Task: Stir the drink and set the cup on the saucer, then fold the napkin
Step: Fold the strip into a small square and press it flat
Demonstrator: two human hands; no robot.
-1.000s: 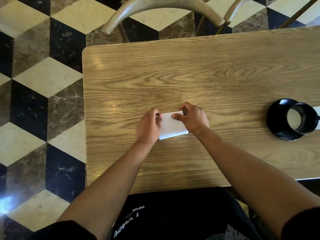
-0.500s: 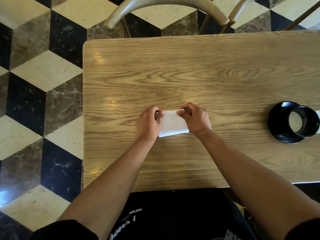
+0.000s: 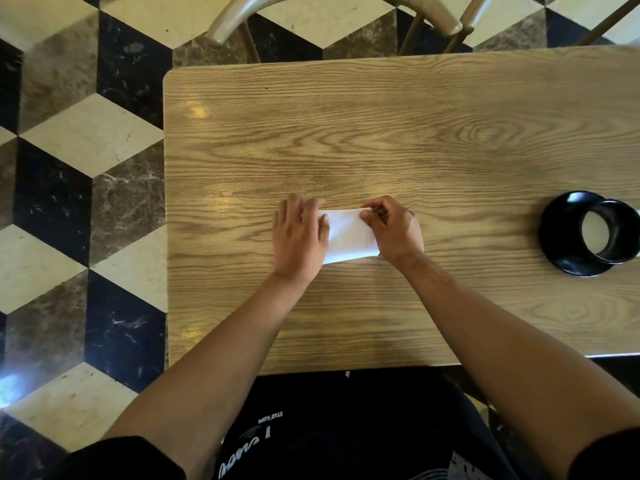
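Note:
A white folded napkin (image 3: pixel 349 235) lies flat on the wooden table (image 3: pixel 381 140), near its front middle. My left hand (image 3: pixel 299 237) lies over the napkin's left end with straightened fingers pressing it down. My right hand (image 3: pixel 393 230) is at the napkin's right end, fingers curled, pinching its far right corner. At the right edge of the view a black cup (image 3: pixel 611 233) with pale drink stands on a black saucer (image 3: pixel 557 237).
Two curved wooden chair backs (image 3: pixel 332 5) stand beyond the table's far edge. The table's left edge (image 3: pixel 165 216) borders a chequered marble floor. Bare wood stretches between the napkin and the saucer.
My left hand has flattened out over the napkin's left end, where before its fingers were curled at the edge. The napkin and cup stay where they were.

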